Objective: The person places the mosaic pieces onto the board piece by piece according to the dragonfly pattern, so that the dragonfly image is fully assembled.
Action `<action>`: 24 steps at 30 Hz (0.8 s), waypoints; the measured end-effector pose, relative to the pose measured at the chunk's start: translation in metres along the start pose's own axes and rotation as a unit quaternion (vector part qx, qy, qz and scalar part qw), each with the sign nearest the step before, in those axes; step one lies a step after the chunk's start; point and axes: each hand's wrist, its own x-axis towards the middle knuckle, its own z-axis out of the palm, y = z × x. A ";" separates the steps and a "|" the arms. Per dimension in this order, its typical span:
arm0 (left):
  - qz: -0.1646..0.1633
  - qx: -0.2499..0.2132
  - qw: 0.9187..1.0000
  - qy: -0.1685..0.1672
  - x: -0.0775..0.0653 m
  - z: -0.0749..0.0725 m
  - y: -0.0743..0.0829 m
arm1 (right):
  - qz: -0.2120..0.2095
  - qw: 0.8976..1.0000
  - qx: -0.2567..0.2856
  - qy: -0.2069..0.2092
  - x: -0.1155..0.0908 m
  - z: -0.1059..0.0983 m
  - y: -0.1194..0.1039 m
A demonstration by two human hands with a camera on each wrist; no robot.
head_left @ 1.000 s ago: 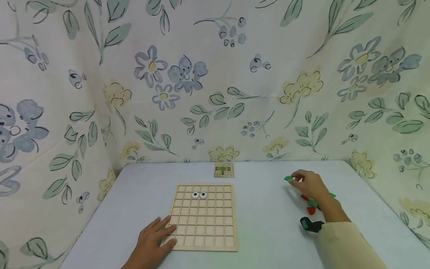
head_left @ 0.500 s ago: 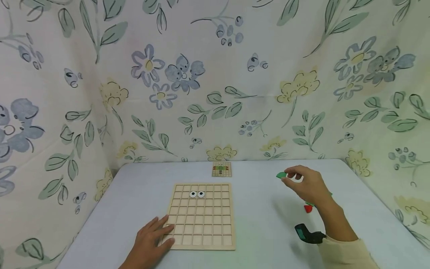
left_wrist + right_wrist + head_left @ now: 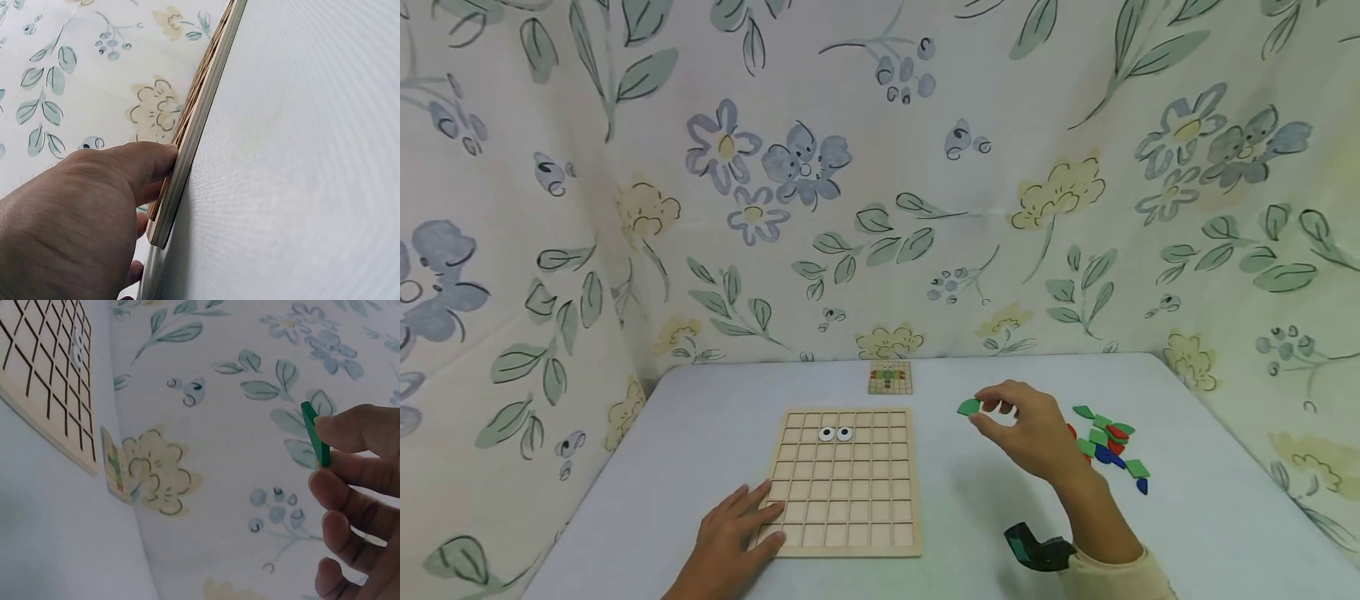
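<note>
My right hand (image 3: 1026,425) pinches a flat green quarter-round tile (image 3: 969,407) between thumb and fingertips, held up to the right of the wooden grid board (image 3: 915,500). In the right wrist view this green tile (image 3: 316,434) shows nearly edge-on, with the other fingers loosely bent below it. My left hand (image 3: 730,533) rests with spread fingers on the board's lower left edge. Its thumb (image 3: 153,164) lies along the board's rim in the left wrist view. Two round eye tiles (image 3: 836,434) sit side by side in cells near the top of the grid.
A small pattern card (image 3: 891,377) with a coloured figure lies at the table's back edge, behind the board. Several loose green, red and blue tiles (image 3: 1101,450) lie scattered at the right, partly behind my right hand. A floral cloth (image 3: 880,208) hangs behind the white table (image 3: 715,417).
My right hand has carried the green tile leftward from the pile toward the board, uncovering the loose tiles. My left hand stays on the board's edge.
</note>
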 end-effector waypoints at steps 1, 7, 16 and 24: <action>0.000 -0.002 1.000 -0.002 0.000 0.000 0.000 | -0.002 1.000 0.005 -0.002 0.000 0.005 -0.003; -0.013 -0.002 1.000 -0.015 0.000 0.001 0.001 | -0.016 1.000 0.021 -0.005 0.002 0.028 -0.019; -0.003 0.005 1.000 -0.001 0.000 -0.001 0.000 | -0.012 0.997 0.070 -0.016 0.007 0.064 -0.042; -0.001 0.004 1.000 -0.003 0.000 -0.002 0.001 | -0.030 0.994 0.102 -0.025 0.010 0.099 -0.046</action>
